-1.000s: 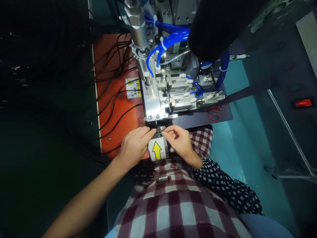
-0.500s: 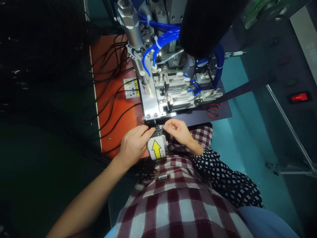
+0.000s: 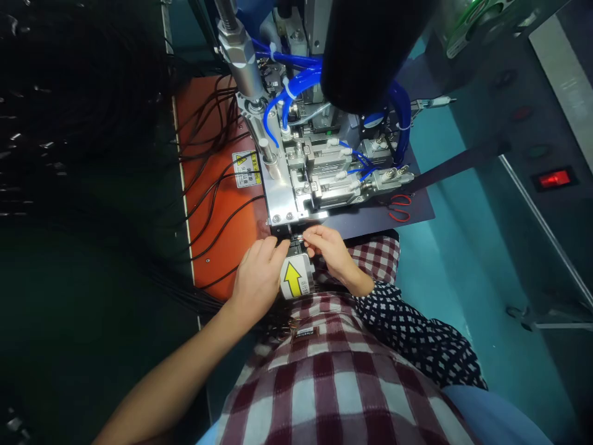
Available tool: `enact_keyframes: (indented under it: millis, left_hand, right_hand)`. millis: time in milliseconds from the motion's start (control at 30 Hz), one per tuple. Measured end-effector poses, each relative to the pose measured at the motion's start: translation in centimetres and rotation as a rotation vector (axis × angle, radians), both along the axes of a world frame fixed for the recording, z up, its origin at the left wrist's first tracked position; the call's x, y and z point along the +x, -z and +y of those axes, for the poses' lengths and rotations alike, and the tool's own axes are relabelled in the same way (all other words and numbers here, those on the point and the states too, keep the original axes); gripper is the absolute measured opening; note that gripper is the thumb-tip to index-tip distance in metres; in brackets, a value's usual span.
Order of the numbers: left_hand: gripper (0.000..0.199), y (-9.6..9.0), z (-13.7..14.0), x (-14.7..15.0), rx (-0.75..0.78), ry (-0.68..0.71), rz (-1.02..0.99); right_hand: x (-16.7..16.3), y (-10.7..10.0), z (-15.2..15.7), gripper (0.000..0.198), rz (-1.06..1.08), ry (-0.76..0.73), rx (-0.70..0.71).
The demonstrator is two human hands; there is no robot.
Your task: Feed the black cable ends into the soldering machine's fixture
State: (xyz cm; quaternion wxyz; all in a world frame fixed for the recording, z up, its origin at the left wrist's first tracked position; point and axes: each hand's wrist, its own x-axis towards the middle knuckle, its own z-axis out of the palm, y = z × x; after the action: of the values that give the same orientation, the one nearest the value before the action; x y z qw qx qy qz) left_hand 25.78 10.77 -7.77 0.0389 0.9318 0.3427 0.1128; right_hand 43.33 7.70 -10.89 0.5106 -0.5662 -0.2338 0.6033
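My left hand point(image 3: 260, 278) lies beside the left of a small dark fixture point(image 3: 294, 248) at the machine's front. Its fingers are bent together, with the thumb tip at the fixture; whatever they may grip is hidden. From the right, my right hand point(image 3: 330, 248) comes in with thumb and forefinger pinched on a small, thin, shiny piece point(image 3: 297, 238), too small to name, at the top of the fixture. Just below sits a white cover with a yellow arrow point(image 3: 293, 279). Behind the hands stands the machine's metal plate point(image 3: 280, 201).
Metal cylinders point(image 3: 331, 191) with blue air tubes point(image 3: 303, 80) fill the machine. Black cables point(image 3: 217, 228) cross the orange base point(image 3: 220, 247) at left. Red-handled scissors point(image 3: 399, 209) lie on the dark plate point(image 3: 365, 222) at right. A large black tube point(image 3: 370, 55) hangs above.
My left hand's fingers have drawn slightly back from the fixture. My right hand stays pinched at nearly the same spot. The view has shifted slightly.
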Motion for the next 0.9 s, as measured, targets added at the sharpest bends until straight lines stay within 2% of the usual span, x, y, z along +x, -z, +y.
enact_keyframes:
  millis: [200,467,700,833,900]
  left_hand:
    - [0.031,0.0,0.2,0.2,0.020,-0.002,-0.042]
    - [0.034,0.1,0.4,0.8,-0.041,0.062,-0.101]
    - [0.035,0.3,-0.1,1.9,-0.109,-0.040,-0.028]
    - [0.035,0.6,-0.6,0.9,-0.207,-0.102,-0.223]
    - [0.036,0.7,-1.4,-0.4,-0.239,-0.189,-0.311]
  right_hand:
    - [-0.3,0.3,-0.1,0.023,0.031,0.022,0.041]
    - [-0.1,0.6,-0.4,0.033,0.108,0.012,0.023]
    - [-0.4,0.6,-0.1,0.024,0.047,0.032,0.070]
    - [-0.3,1.1,0.0,0.024,0.109,0.025,0.043]
    - [-0.2,1.3,0.1,0.026,0.125,0.012,0.044]
